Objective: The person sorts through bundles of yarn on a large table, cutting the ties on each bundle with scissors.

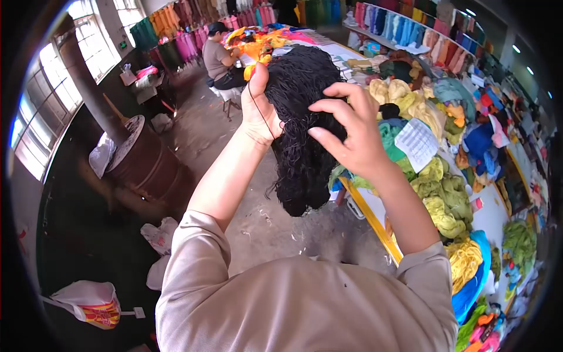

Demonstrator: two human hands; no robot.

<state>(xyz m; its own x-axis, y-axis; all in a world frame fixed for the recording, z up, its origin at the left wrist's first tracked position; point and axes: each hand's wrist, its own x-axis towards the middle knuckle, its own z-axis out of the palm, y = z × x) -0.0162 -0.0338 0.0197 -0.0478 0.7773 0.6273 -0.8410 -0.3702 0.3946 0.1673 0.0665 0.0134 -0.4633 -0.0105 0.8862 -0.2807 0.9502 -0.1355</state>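
A thick skein of black yarn [302, 76] hangs in front of me, its loose strands drooping toward the floor. My left hand [262, 111] grips it from the left side, thumb pointing up and the other fingers hidden behind the strands. One dark strand runs down across that palm to the wrist. On the right, my right hand [355, 132] is raised at the skein with thumb and fingers spread apart, the fingertips overlapping the black strands in this view.
A long table with a yellow edge [375, 220] runs along my right, heaped with yarn such as olive-green skeins [443, 199] and a paper sheet [417, 141]. A rusty drum [149, 164] with a stovepipe stands left. Ahead, a seated person [220, 58] works beside orange yarn [258, 44].
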